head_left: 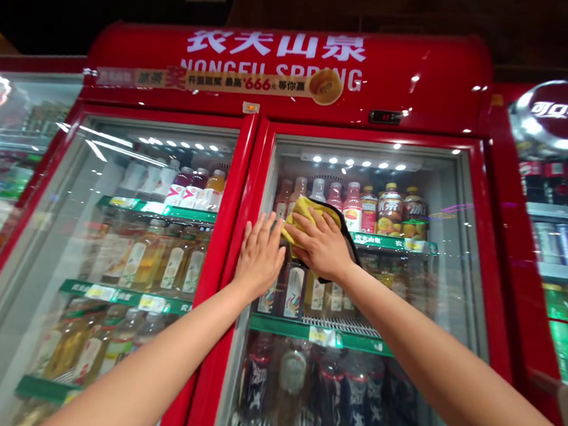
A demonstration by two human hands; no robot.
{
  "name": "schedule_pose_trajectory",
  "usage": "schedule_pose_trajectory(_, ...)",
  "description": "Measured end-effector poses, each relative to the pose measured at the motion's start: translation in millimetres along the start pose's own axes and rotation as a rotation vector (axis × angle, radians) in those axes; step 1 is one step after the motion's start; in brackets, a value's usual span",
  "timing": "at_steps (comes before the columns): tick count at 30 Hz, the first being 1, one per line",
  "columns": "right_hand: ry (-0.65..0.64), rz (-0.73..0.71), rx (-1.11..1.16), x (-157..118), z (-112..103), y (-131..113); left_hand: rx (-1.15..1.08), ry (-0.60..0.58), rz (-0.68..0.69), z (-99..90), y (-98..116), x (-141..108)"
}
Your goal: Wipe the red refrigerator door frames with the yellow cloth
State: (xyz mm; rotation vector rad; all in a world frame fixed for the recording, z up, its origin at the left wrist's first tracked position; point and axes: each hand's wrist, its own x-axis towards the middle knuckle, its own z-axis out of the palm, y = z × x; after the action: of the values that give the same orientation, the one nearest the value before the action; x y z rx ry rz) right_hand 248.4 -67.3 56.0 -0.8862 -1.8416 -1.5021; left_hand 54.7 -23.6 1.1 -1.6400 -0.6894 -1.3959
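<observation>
Seen from beside the person, two bare arms reach upward: the left hand [261,254] is laid flat, fingers straight and nearly together, where the red door frame [258,170] meets the glass, and the right hand [328,247] is opened out, fingers spread. Directly under those right fingers, between them and the glass door [435,308], is a yellow cloth [307,206] with black edging, showing above the fingertips and close beside the left fingers. Through the glass, drink bottles [389,210] stand in rows on green-edged shelves [273,324].
</observation>
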Motion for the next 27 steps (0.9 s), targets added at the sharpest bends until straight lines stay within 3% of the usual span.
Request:
schedule_pose_trajectory(2, -0.004, 0.014, -0.026, -15, -11, 25, -0.003, -0.002, 0.025, -0.5, 4, 2)
schedule_pose_trajectory(5, 0.066, 0.216, -0.06, -10, -22, 58, -0.015, 0.013, 0.043, -1.1, 7, 7)
schedule_pose_trajectory(8, 0.136, 0.403, -0.061, 15, -21, 56, -0.023, 0.028, 0.048, 1.5, 15, 15)
schedule_pose_trajectory(11, 0.104, 0.331, -0.037, 21, -15, 34, -0.016, 0.05, 0.053, 6.8, 31, 23)
schedule_pose_trajectory(13, 0.034, 0.178, -0.027, 4, -15, 29, -0.018, 0.066, 0.058, 10.3, 42, 27)
schedule_pose_trajectory(15, -0.009, 0.096, -0.042, -22, -22, 42, -0.032, 0.067, 0.073, 12.9, 50, 30)
schedule_pose_trajectory(18, 0.042, 0.211, -0.09, -51, -36, 86, -0.06, 0.061, 0.098, 15.4, 56, 32)
schedule_pose_trajectory(21, 0.182, 0.417, -0.103, -45, -42, 120, -0.074, 0.067, 0.096, 19.1, 63, 34)
schedule_pose_trajectory(24, 0.248, 0.521, -0.095, -27, -38, 116, -0.079, 0.075, 0.077, 26.5, 77, 38)
schedule_pose_trajectory(27, 0.137, 0.385, -0.096, -34, -36, 98, -0.086, 0.077, 0.084, 37.0, 95, 41)
